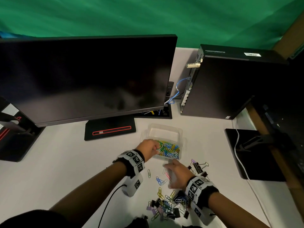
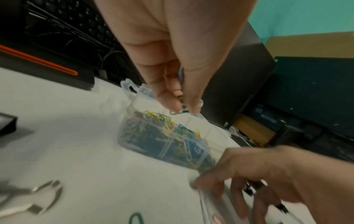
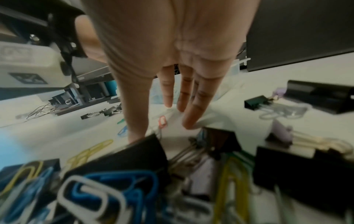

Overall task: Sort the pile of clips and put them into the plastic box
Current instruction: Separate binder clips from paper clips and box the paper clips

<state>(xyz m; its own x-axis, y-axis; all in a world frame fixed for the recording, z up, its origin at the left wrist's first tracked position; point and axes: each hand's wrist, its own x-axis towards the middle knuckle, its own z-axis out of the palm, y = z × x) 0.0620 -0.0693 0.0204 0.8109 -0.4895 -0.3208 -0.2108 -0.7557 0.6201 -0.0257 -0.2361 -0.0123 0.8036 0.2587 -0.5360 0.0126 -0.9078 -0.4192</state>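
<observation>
Paper clips [image 1: 167, 206]: light, springy wire; pinch singly. Left hand [image 1: 148, 148] pinched one at plastic box's [image 1: 166, 129] nine o'clock; right hand [image 1: 176, 175] lay flat-fingered, holding nothing.

Dim room light. The head view is sharp but bows at its edges, and the dark monitor [image 1: 85, 76] carries a faint sheen. Both wrist views are soft; the nearest clips [image 3: 107, 192] smear, and the right hand [image 2: 268, 178] blurs.
</observation>
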